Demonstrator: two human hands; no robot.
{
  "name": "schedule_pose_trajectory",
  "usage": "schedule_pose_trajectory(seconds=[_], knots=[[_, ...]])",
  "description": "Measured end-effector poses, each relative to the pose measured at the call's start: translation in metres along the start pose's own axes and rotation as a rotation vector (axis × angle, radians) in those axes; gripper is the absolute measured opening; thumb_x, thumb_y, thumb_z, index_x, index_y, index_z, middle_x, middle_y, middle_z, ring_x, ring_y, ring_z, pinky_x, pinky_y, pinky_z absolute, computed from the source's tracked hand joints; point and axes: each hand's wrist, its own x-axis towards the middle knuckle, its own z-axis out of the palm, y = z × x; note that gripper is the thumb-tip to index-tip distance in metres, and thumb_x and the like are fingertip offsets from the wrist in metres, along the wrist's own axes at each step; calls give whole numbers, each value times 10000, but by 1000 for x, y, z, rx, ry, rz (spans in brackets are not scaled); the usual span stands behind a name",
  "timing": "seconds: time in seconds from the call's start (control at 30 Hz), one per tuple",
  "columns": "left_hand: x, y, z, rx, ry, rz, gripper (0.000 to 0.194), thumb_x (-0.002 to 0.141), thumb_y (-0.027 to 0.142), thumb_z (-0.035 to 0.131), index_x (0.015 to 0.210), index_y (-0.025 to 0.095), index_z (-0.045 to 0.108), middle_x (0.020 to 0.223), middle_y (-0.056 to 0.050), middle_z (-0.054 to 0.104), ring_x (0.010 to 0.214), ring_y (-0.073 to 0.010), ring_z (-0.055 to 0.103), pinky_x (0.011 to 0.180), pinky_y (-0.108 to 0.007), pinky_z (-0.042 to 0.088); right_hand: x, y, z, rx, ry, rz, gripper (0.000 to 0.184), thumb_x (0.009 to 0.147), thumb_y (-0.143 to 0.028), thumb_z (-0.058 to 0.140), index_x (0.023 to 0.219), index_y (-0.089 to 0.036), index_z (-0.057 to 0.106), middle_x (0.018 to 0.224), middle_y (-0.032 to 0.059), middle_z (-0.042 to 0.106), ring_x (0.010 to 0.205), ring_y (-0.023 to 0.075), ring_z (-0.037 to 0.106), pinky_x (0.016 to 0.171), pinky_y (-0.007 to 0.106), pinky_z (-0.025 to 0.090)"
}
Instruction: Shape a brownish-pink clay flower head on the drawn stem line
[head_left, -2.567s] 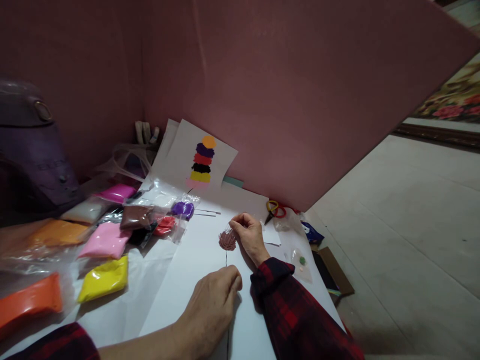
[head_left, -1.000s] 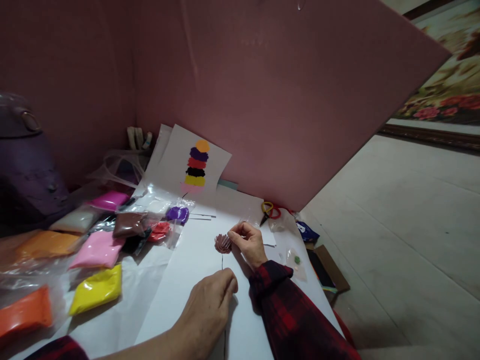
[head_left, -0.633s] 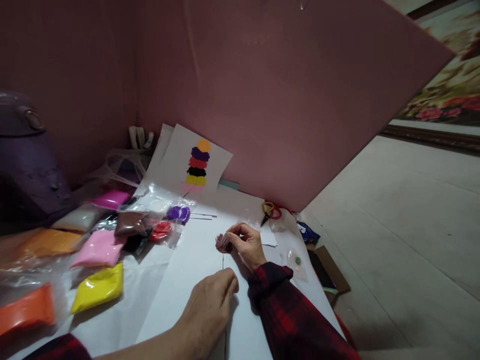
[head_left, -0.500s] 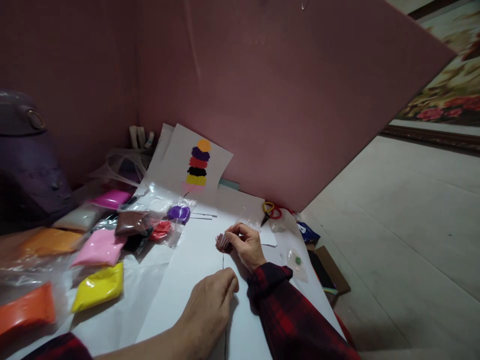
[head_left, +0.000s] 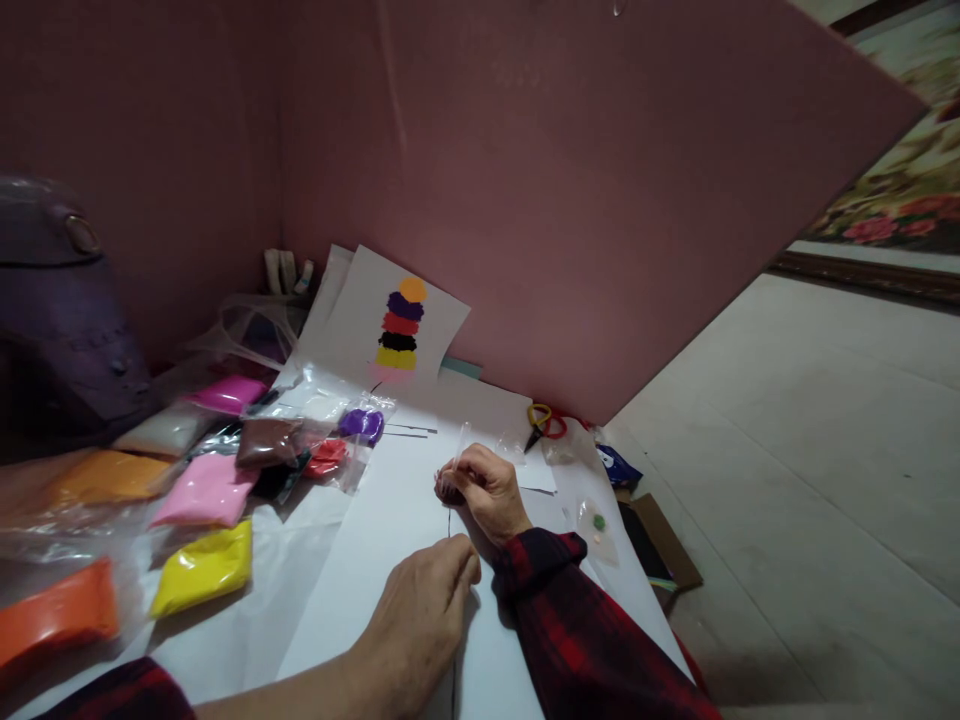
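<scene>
My right hand (head_left: 491, 492) is closed in a pinch round a thin clear plastic stick (head_left: 463, 440), whose upper end sticks up past the fingers. Just under those fingertips lies a small brown ridged piece, seemingly clay (head_left: 445, 490), on white paper (head_left: 375, 560). A thin dark line (head_left: 449, 520) runs from the brown piece down under my left hand (head_left: 431, 595) and on to the bottom of the view; whether it is drawn or a wire I cannot tell. My left hand rests on the paper with its fingers curled, and their tips are hidden.
Several bags of coloured clay lie left, including yellow (head_left: 202, 570), pink (head_left: 204, 490) and purple (head_left: 361, 426). A sheet with coloured blobs (head_left: 401, 325) leans on the pink wall. Scissors (head_left: 541, 422) lie at the back right; a small bag with a green bit (head_left: 598, 523) is nearer.
The clear stick now stands up above my right fingers, and the fingertips have shifted lower over the brown piece. My left hand has stayed in place. The whole view has shifted slightly.
</scene>
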Motion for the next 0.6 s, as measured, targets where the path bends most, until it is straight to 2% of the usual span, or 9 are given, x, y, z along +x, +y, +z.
schedule_pose_trajectory(seconds=[0.6], knots=[[0, -1, 1, -11, -5, 6, 236, 890, 234, 287, 732, 214, 460, 725, -11, 577, 714, -182, 535, 687, -297, 379, 0, -4, 0, -39, -8, -50, 160, 811, -192, 622, 654, -203, 648, 728, 24, 583, 656, 160, 585, 651, 321, 486]])
